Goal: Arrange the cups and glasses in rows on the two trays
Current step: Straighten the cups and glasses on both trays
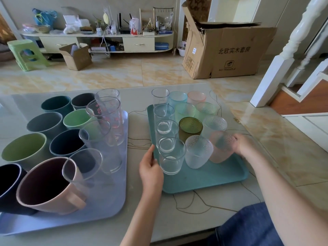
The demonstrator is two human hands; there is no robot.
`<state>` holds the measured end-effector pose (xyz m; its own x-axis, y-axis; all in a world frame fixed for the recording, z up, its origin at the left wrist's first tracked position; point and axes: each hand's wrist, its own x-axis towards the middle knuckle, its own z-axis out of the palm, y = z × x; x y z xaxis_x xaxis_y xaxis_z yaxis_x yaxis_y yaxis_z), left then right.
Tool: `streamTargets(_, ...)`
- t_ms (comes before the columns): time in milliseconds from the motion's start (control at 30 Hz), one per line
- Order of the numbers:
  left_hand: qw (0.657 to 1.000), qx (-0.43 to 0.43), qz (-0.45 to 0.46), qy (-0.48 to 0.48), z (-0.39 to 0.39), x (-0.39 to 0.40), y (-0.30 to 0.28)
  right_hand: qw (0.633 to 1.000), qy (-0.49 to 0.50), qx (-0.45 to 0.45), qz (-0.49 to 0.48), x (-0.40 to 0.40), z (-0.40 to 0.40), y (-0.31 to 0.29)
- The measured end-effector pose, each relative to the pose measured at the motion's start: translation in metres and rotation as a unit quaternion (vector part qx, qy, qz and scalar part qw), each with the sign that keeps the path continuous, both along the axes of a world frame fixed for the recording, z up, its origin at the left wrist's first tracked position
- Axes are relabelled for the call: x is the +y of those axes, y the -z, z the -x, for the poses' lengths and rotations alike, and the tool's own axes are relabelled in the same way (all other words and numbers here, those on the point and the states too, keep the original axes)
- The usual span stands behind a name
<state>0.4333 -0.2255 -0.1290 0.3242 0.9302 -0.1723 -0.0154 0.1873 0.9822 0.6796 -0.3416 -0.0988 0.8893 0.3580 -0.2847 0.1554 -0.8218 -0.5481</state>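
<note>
Left hand [150, 168] grips the left rim of the teal rectangular plastic tray [204, 180], thumb on top of the edge, just beside the nearest clear smooth glass tumbler [171, 158]. Right hand [243, 145] is at the tray's right side, fingers curled against the pink frosted dimpled glass [221, 148]; whether it holds the glass or the tray edge behind it, cannot tell. Teal tray sits on the pale marble-look table [204, 224], right of centre. On it: left column of four clear tumblers running away from the camera, next to that a white frosted dimpled glass [198, 151], a dark green dimpled glass [190, 128], light green, blue and pink tinted glasses further back, all upright, close together in rough rows. Well apart to the left, a lavender rectangular plastic tray [113, 201] carries matte plastic cups: pink mug with handle [51, 189] nearest, black, light green, dark blue, grey and teal cups behind, plus a row of tall clear glasses [101, 148] along its right side, some with red print. Blue denim knee [248, 228] bottom right. Big cardboard box [229, 50] on the tiled floor behind
</note>
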Motion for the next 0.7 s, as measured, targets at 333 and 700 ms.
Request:
streamTargets(333, 0.997, -0.017, -0.072, 0.034, 0.01, -0.021, -0.014, 0.995, -0.032, 0.088, -0.019, -0.008, -0.004, -0.036)
streamTargets(700, 0.953, 0.139, -0.243, 0.115, 0.007, -0.026, -0.008, 0.995, -0.053, -0.002, -0.083, -0.007, 0.03, -0.065)
